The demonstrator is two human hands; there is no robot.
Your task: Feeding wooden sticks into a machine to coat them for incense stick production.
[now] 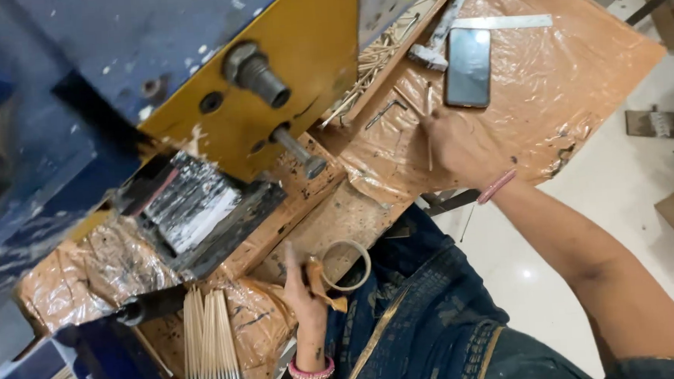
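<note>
Reaching out, the right hand (458,148) pinches a thin stick (429,135) (left hand (305,287) grips torn brown wrap (322,279)).

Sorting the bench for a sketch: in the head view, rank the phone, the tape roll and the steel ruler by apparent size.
1. Phone, biggest area.
2. Tape roll, at the left hand.
3. Ruler, longer than the roll but thin; the roll lies nearer the camera, so these two are unsure.

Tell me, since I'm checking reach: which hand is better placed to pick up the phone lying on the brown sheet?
The right hand, probably. It rests on the brown sheet just below the phone, holding a thin stick. The left hand is far off by the tape roll, gripping a brown scrap.
</note>
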